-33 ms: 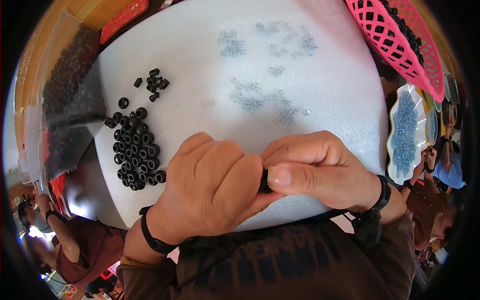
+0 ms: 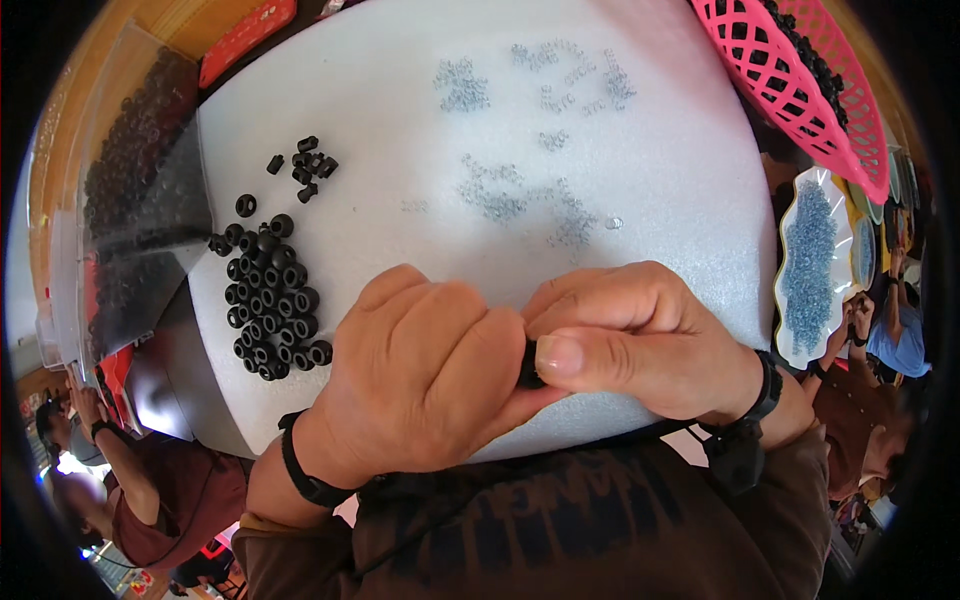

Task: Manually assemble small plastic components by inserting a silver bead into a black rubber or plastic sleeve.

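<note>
My left hand (image 2: pixel 425 375) is closed, its fingers curled, above the near part of the white foam-covered table (image 2: pixel 390 120). My right hand (image 2: pixel 640 345) meets it and pinches with thumb and index finger. Between them shows a sliver of a small black plastic piece (image 2: pixel 529 365), which looks like a cord lock part; the fingers hide most of it. Left of my hands lies a pile of round black cord lock bodies (image 2: pixel 270 300) with holes. Beyond it are several smaller black plungers (image 2: pixel 308 165). Tiny coil springs (image 2: pixel 490 190) lie scattered in loose clusters farther away.
A white scalloped dish (image 2: pixel 808 270) full of springs stands at the right. Above it a pink lattice basket (image 2: pixel 790 90) holds black pieces. A clear bin (image 2: pixel 150 160) with dark parts borders the table's left side. Other people (image 2: pixel 170 490) sit at both sides.
</note>
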The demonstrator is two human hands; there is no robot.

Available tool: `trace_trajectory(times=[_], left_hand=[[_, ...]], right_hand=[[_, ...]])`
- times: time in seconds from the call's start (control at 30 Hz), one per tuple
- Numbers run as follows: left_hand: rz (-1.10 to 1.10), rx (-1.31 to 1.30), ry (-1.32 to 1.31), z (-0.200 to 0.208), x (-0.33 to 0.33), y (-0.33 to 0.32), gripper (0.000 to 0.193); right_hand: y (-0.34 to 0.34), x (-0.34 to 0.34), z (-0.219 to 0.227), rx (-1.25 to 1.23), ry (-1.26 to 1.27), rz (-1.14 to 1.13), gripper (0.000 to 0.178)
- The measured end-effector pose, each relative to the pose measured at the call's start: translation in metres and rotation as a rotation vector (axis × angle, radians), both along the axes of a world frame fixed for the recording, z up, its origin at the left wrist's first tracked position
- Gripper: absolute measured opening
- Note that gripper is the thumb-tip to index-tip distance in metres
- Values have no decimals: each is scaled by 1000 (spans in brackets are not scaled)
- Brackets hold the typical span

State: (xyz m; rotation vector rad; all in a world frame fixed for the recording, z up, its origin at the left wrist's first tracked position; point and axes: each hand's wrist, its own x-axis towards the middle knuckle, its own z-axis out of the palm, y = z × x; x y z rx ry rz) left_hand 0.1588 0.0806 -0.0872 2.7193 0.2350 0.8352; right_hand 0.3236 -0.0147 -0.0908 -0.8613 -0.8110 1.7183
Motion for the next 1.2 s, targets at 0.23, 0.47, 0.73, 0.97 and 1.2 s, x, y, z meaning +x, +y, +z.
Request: trace_trajectory(times=[0.23, 0.47, 0.73, 0.97, 1.2], left_hand=[[-14, 0, -11, 1, -3, -2, 34], [-4, -34, 7, 3, -2, -1, 42], [-30, -16, -42, 3, -4, 1, 44], [22, 15, 29, 9, -6, -1, 47], [-40, -63, 31, 6, -6, 0, 46]], right_hand=[[0, 0, -1, 59, 26, -5, 26], [-1, 0, 5, -37, 45, 39, 29], [0, -1, 8, 157, -155, 46, 33], [6, 3, 1, 437, -424, -60, 26], [8, 2, -1, 536, -543, -40, 25]])
